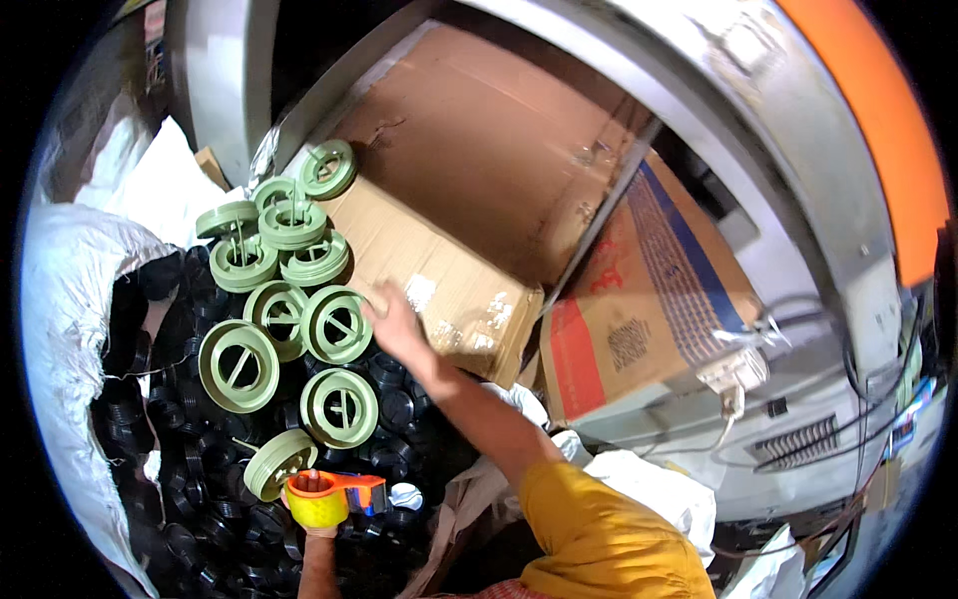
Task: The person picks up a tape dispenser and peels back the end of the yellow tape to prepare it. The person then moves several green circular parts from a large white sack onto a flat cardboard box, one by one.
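Note:
My left hand [313, 482] is closed around a tape dispenser [321, 507] with a yellow roll and an orange-and-blue frame, its fingers partly hidden by the roll. Just above it a tilted green plastic ring [275, 465] with a thin stem sits close to the hand; whether they touch is unclear. At the centre, my right hand [401, 327] pinches the right rim of another green ring [337, 325] that has a crossbar. Below that lies a similar ring [339, 407], and to its left a larger-looking one [239, 366]. Several more green rings [292, 226] are heaped farther off.
Black round plastic parts [215, 499] fill a white sack [75, 299] beneath the rings. Beyond my right hand stands an open cardboard box [429, 250], with a printed carton [639, 299] to its right. A machine frame [838, 130] with cables and a white plug [733, 370] borders the right.

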Demonstrator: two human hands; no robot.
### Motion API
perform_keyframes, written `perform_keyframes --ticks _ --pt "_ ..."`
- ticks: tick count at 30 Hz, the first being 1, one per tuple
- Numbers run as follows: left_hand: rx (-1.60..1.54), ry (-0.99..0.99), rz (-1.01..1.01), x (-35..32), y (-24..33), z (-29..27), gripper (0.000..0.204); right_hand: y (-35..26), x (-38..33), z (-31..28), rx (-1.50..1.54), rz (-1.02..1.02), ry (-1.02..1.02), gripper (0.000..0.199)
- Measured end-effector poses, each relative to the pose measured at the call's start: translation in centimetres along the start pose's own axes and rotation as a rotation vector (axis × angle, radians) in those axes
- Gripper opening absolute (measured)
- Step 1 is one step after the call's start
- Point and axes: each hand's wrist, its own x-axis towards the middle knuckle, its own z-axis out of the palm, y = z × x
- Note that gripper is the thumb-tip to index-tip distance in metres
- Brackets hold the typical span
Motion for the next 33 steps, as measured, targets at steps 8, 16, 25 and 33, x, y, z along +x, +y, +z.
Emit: perform_keyframes --ticks 8,16,25,33 --pt "-0.564 -0.148 -0.289 4.0 1.3 -3.4 0.047 3.4 -21.5 -3.6 0.51 0.031 -0.235 0.037" --pt "-0.215 -0.332 0.012 6.0 1.8 -9.9 0.032 3.4 -38.5 -7.9 0.372 0.031 -0.227 0.032" --pt "-0.691 0.162 -0.106 4.2 7.5 -27.5 0.044 1.6 -48.9 -11.3 0.434 0.067 -0.153 0.034" --pt "-1.197 0.108 -0.149 -8.6 12.5 -39.5 0.041 -5.4 -56.4 -8.0 0.786 -0.003 -0.315 0.041"
